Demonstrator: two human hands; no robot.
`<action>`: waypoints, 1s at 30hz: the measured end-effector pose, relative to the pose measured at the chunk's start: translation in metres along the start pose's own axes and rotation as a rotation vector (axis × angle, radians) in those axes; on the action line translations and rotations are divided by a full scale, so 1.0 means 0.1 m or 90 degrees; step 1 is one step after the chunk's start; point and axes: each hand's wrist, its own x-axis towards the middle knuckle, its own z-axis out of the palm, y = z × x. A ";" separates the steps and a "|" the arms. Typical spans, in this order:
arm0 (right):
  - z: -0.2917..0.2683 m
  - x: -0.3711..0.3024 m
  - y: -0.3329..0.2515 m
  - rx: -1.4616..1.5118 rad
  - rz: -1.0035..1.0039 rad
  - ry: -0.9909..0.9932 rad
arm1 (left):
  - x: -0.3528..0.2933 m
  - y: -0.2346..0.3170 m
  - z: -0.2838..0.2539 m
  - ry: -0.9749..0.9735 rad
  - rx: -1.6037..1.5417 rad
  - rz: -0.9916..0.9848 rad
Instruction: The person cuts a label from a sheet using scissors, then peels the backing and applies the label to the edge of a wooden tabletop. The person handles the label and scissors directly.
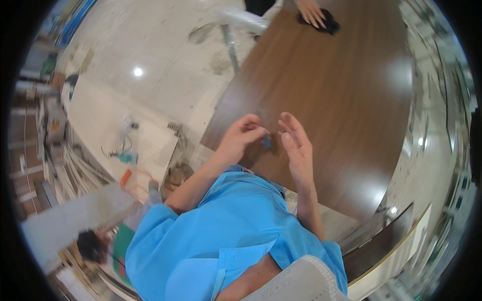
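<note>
While raised over the near end of the brown panel (346, 95), left hand (235, 136) and right hand (299, 150): stood apart, with a clear gap between.
Left grip: bent in over the panel's near left part, thumb and forefinger brought together, tips aimed toward the right hand; could not tell whether closed on anything.
Right grip: hovered farther right over the panel, fingers extended, thumb loosely away from them; gripped nothing visible.
Small blue item (266, 142): showed just below the left fingertips, over or on the panel's near part; too blurred to tell if pinched or resting.
Panel surface: looked wood-grained, glossy, with light patches near the right edge.
Co-worker's hand (310, 14): pressed on a black cloth (330, 24) at the panel's far end.
Pale board (110, 110): lay well to the left of the panel, bearing a teal tool (128, 158) with a cable.
Orange item (125, 177): lay left of the panel's near end, near the tool.
Person in green (122, 246): appeared near left of the panel, partly hidden behind the wearer's blue shirt (236, 215).
Dark board (381, 241): sat just beyond the panel's near right corner.
</note>
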 end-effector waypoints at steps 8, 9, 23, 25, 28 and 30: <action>-1.75 1.32 -0.24 -0.417 -0.042 0.727 | 1.79 2.06 -1.94 0.172 -0.225 0.164; -1.86 1.40 -0.28 -0.353 -0.031 0.818 | 2.06 2.43 -2.23 0.222 -0.173 0.184; -1.80 2.53 0.07 -0.667 0.310 0.989 | 3.55 4.02 -3.75 0.504 0.272 0.103; -1.70 2.50 0.09 -1.039 0.326 0.897 | 3.37 3.87 -3.69 0.501 0.323 0.110; -1.44 2.88 0.08 -0.957 0.215 0.765 | 3.29 3.82 -3.60 0.495 0.363 0.136; -1.14 3.17 0.04 -0.984 0.105 0.715 | 3.31 3.82 -3.56 0.483 0.397 0.157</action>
